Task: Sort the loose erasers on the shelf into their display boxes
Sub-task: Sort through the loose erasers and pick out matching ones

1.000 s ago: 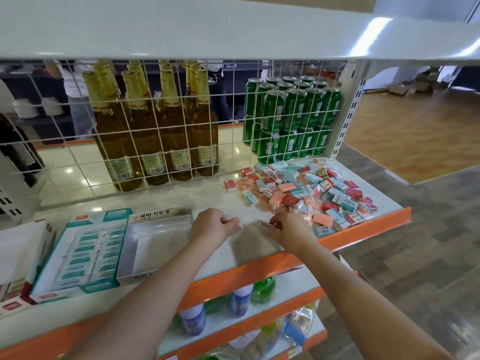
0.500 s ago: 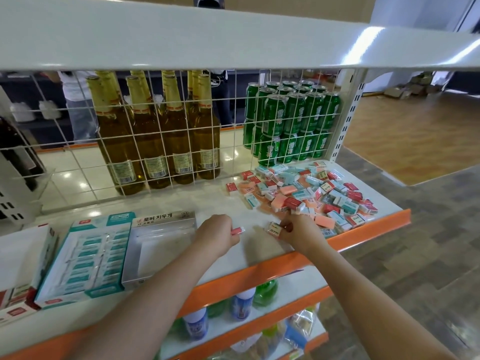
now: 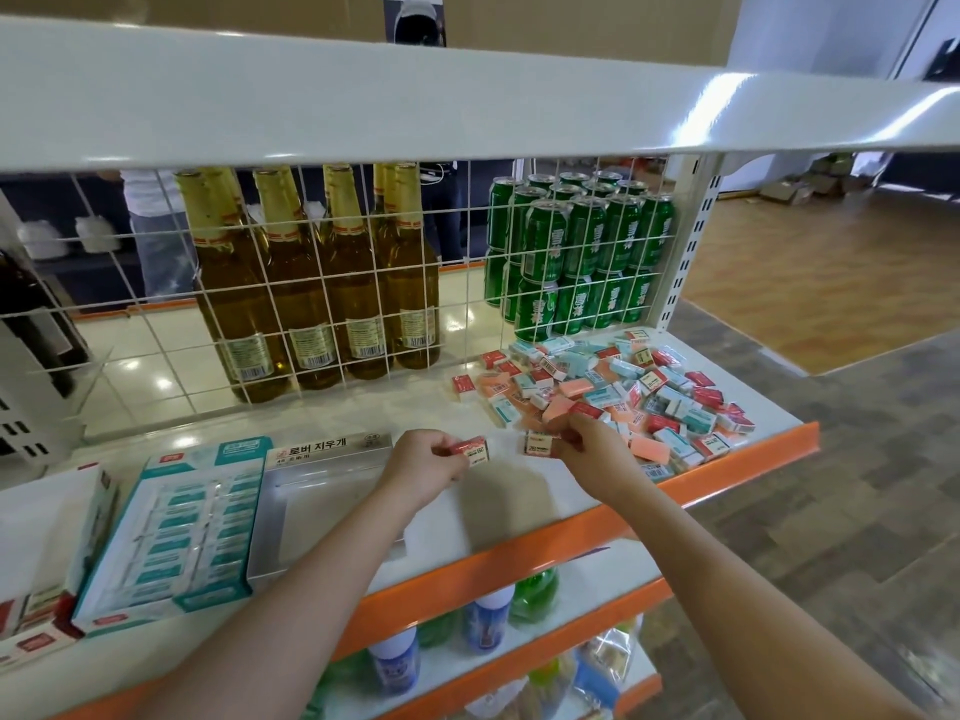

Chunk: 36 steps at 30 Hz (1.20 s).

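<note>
A heap of loose erasers (image 3: 618,392) in red, teal and salmon wrappers lies at the right end of the white shelf (image 3: 363,413). My left hand (image 3: 423,465) pinches a red-and-white eraser (image 3: 471,450) just right of the empty grey display box (image 3: 322,506). My right hand (image 3: 592,452) holds another red-and-white eraser (image 3: 537,443) at the near left edge of the heap. A teal display box (image 3: 182,532) filled with teal erasers lies left of the grey box. A red-and-white box (image 3: 47,563) sits at the far left.
A wire grid (image 3: 332,283) backs the shelf, with amber bottles (image 3: 311,283) and green cans (image 3: 582,257) behind it. The shelf above (image 3: 467,106) overhangs the work area. The orange shelf lip (image 3: 519,553) runs along the front; bottles stand on the lower shelf.
Both hands have lifted slightly and each now shows a red-and-white eraser between its fingers. The view has moved closer and tilted up a little.
</note>
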Each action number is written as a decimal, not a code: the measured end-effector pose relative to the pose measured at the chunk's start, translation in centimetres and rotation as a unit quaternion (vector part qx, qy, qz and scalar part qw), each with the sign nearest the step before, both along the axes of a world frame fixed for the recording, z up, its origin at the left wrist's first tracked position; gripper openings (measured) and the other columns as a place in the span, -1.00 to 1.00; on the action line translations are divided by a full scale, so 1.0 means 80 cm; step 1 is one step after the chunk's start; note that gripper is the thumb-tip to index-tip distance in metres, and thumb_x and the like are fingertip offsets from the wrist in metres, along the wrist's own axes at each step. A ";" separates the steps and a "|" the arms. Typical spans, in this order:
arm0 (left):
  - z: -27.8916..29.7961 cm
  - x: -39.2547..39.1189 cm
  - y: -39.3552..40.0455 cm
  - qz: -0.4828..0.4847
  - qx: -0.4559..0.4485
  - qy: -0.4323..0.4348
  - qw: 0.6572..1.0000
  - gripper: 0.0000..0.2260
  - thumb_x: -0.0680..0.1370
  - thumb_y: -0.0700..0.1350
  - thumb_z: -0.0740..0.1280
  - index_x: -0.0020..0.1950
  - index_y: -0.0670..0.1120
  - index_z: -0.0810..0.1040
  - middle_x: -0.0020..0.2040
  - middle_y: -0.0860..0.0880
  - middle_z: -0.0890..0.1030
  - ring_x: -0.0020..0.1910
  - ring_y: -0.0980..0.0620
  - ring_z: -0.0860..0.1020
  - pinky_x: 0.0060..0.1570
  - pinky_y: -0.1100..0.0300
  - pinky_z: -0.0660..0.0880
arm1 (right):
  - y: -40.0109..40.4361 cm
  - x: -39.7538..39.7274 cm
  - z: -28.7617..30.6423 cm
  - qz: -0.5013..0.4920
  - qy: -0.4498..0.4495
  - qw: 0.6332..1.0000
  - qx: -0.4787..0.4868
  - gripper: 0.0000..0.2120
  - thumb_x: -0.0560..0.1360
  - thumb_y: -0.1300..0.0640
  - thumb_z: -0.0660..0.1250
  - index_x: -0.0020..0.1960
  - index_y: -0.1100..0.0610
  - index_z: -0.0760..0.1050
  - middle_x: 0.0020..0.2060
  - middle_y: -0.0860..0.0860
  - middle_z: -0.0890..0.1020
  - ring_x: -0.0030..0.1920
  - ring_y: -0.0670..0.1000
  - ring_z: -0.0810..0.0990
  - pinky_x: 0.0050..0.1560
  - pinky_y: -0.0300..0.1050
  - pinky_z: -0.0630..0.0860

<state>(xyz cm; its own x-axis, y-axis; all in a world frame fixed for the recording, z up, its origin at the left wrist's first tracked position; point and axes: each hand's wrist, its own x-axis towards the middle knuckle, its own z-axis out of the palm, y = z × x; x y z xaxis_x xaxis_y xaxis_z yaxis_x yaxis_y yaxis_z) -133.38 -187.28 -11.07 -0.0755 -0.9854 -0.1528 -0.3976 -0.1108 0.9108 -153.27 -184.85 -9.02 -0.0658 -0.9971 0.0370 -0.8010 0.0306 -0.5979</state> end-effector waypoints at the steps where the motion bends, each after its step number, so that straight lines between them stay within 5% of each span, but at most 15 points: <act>1: 0.000 0.000 0.000 0.004 0.005 0.026 1.000 -0.87 0.48 -0.33 0.34 -0.07 -0.12 0.57 -0.28 -0.05 0.58 -0.28 0.01 0.52 -0.13 0.13 0.49 | 0.001 0.002 0.002 0.007 -0.010 1.000 0.000 -0.74 0.56 0.23 0.20 0.23 0.14 0.48 0.11 0.05 0.58 -0.02 0.00 0.52 -0.03 -0.20 0.44; 5: 0.002 0.003 0.001 0.008 0.002 0.068 0.998 -0.84 0.50 -0.37 0.31 -0.02 -0.15 0.56 -0.26 -0.04 0.57 -0.30 0.06 0.50 -0.24 0.26 0.45 | 0.002 0.008 0.008 0.028 -0.036 0.999 -0.004 -0.75 0.56 0.25 0.19 0.21 0.12 0.49 0.09 0.04 0.59 -0.07 -0.04 0.50 -0.20 -0.32 0.40; 10: 0.000 0.005 0.006 0.035 -0.023 0.055 0.998 -0.85 0.52 -0.30 0.30 -0.11 -0.06 0.57 -0.20 -0.05 0.56 -0.19 0.01 0.51 -0.01 0.05 0.51 | 0.005 0.016 0.010 0.022 -0.037 0.999 0.000 -0.74 0.56 0.26 0.18 0.21 0.14 0.49 0.09 0.05 0.59 -0.05 -0.04 0.48 -0.18 -0.29 0.36; 16: -0.006 0.004 0.021 -0.053 -0.123 -0.221 0.966 -0.74 0.54 -0.20 0.30 0.23 -0.12 0.49 0.16 -0.07 0.50 0.12 0.00 0.51 0.01 0.26 0.38 | 0.012 0.018 0.012 0.029 -0.022 0.999 0.004 -0.75 0.55 0.27 0.19 0.19 0.16 0.50 0.09 0.06 0.60 0.07 0.04 0.54 -0.02 -0.22 0.42; 25: -0.003 -0.016 0.031 -0.056 -0.114 -0.332 0.935 -0.83 0.56 0.03 0.25 0.05 -0.01 0.54 0.02 0.01 0.59 0.00 -0.01 0.53 -0.15 0.21 0.40 | 0.024 0.012 0.009 0.028 -0.006 1.000 0.007 -0.76 0.55 0.28 0.19 0.17 0.17 0.51 0.06 0.08 0.60 0.01 0.08 0.57 0.02 -0.10 0.51; 29: -0.014 -0.019 0.031 -0.113 -0.110 -0.382 0.911 -0.72 0.59 -0.15 0.17 0.26 0.02 0.51 0.19 -0.06 0.46 0.19 -0.09 0.46 0.10 0.10 0.44 | 0.027 0.009 0.009 0.026 -0.008 1.000 0.015 -0.76 0.55 0.28 0.18 0.17 0.17 0.51 0.08 0.06 0.59 0.01 0.05 0.56 0.03 -0.12 0.51; 36: -0.012 -0.011 0.027 -0.030 -0.102 -0.233 0.967 -0.80 0.54 -0.15 0.28 0.15 -0.06 0.54 0.10 -0.04 0.58 0.05 -0.03 0.53 -0.08 0.23 0.38 | 0.029 0.006 0.009 0.022 -0.002 0.999 0.028 -0.75 0.56 0.28 0.17 0.18 0.16 0.50 0.12 0.07 0.59 0.08 0.04 0.54 0.10 -0.13 0.49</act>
<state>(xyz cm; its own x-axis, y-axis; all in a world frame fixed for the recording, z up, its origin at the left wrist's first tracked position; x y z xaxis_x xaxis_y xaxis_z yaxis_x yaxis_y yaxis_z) -134.29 -185.14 -12.03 -0.1043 -0.9945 0.0134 -0.7695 0.0893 0.6324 -152.80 -182.53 -8.31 -0.0225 -0.9996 -0.0182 -0.7994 0.0289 -0.6002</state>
